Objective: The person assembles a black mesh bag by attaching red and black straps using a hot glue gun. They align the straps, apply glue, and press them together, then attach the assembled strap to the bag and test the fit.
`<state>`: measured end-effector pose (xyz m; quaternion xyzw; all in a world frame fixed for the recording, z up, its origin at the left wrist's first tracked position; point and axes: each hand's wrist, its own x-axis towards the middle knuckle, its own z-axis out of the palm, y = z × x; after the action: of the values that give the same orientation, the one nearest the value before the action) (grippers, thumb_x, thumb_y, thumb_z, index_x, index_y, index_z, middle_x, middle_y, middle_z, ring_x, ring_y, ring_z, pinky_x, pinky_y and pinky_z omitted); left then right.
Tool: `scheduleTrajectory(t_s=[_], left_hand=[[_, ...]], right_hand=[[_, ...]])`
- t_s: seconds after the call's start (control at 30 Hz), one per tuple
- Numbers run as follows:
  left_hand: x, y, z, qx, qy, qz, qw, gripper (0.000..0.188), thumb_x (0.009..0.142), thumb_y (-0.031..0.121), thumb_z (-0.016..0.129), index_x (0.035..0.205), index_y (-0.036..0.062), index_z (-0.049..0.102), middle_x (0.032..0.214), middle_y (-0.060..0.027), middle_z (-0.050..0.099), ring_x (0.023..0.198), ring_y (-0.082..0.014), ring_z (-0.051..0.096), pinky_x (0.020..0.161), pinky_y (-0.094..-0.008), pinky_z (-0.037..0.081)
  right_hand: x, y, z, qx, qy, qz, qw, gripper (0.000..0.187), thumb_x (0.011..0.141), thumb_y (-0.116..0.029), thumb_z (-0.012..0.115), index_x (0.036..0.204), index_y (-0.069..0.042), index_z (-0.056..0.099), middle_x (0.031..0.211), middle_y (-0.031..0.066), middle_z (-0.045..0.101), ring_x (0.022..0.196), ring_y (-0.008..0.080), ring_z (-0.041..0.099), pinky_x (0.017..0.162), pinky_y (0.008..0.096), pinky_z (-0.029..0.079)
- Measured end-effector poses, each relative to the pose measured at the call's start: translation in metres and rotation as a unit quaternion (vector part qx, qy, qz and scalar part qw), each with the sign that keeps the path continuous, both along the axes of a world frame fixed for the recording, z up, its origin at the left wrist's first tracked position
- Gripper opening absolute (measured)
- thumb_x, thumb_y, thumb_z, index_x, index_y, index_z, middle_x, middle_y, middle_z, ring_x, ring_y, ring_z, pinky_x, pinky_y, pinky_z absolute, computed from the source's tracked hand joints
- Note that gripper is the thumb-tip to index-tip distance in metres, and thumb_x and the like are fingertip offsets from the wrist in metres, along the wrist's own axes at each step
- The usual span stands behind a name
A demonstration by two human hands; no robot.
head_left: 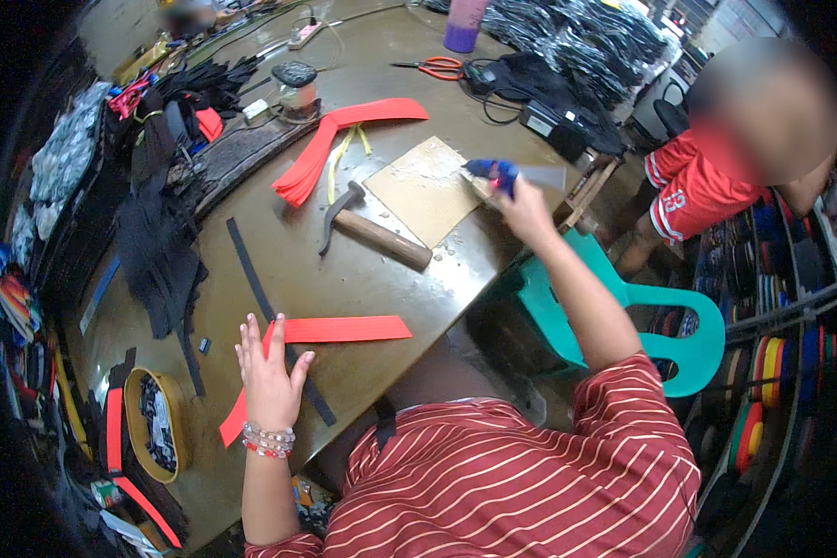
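My left hand [272, 379] lies flat with fingers spread, pressing on a bent red strip [358, 329] near the table's front edge. A narrow black strip [249, 265] crosses beneath the red one and my hand. Off to the right, my right hand [527, 212] is closed around a blue glue gun [491, 171]. The gun is over the right corner of a tan board [423, 186] spotted with whitish residue. Just left of that board rests a hammer [381, 238] with a wooden handle.
A bundle of red strips [321, 153] lies behind the hammer. At the left are black straps [163, 251] and a yellow tub of small dark parts [180, 446]. Orange-handled scissors [439, 67] lie far back. A green chair [614, 298] and a seated person [707, 177] are at right.
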<state>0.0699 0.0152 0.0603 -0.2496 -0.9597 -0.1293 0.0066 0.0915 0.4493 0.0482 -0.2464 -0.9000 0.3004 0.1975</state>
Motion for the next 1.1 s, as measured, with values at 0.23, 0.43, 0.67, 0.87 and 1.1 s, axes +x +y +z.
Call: scheduleTrajectory(t_s=[0.23,0.43,0.67,0.87,1.1], left_hand=[[0.022,0.0,-0.009,-0.078,-0.061,0.017,0.995,0.072,0.08,0.059,0.054,0.141,0.0287,0.032,0.148,-0.0265,0.01,0.135,-0.0459,0.011,0.108,-0.0583,0.011],[0.038,0.0,-0.025,-0.048,-0.033,0.044,0.997,0.075,0.077,0.07,0.046,0.141,0.0347,0.03,0.147,-0.0283,0.007,0.135,-0.0483,0.006,0.104,-0.0648,0.008],[0.041,0.001,-0.03,-0.016,-0.004,0.051,0.999,0.074,0.076,0.069,0.048,0.139,0.0331,0.035,0.146,-0.0295,0.009,0.134,-0.0494,0.009,0.103,-0.0657,0.01],[0.04,0.003,-0.031,-0.019,-0.013,0.055,0.998,0.075,0.076,0.067,0.05,0.141,0.0348,0.03,0.146,-0.0295,0.008,0.134,-0.0495,0.009,0.103,-0.0655,0.01],[0.039,0.005,-0.035,-0.025,-0.002,0.054,0.998,0.073,0.077,0.067,0.048,0.14,0.0326,0.032,0.146,-0.03,0.01,0.134,-0.0496,0.009,0.102,-0.067,0.01]], right_hand=[[-0.05,-0.04,0.113,0.338,-0.33,0.092,0.877,0.036,0.078,-0.037,0.065,0.094,-0.005,0.065,0.085,0.018,0.066,0.077,0.0336,0.065,0.07,0.0421,0.052],[-0.023,-0.193,0.071,0.167,-0.063,0.439,0.881,0.031,0.073,-0.033,0.07,0.082,-0.006,0.059,0.078,0.0146,0.06,0.075,0.0329,0.061,0.065,0.0415,0.049],[-0.035,-0.227,0.051,0.141,-0.086,0.468,0.868,0.044,0.068,-0.047,0.071,0.08,-0.005,0.066,0.081,0.0174,0.053,0.075,0.0337,0.058,0.068,0.0433,0.046],[-0.047,-0.234,0.043,0.166,-0.085,0.445,0.876,0.05,0.069,-0.05,0.071,0.079,-0.002,0.065,0.079,0.0187,0.055,0.079,0.0354,0.059,0.071,0.0443,0.047],[-0.057,-0.249,0.051,0.334,-0.044,0.514,0.789,0.02,0.073,-0.026,0.065,0.08,-0.009,0.061,0.078,0.01,0.051,0.077,0.0242,0.058,0.062,0.0372,0.049]])
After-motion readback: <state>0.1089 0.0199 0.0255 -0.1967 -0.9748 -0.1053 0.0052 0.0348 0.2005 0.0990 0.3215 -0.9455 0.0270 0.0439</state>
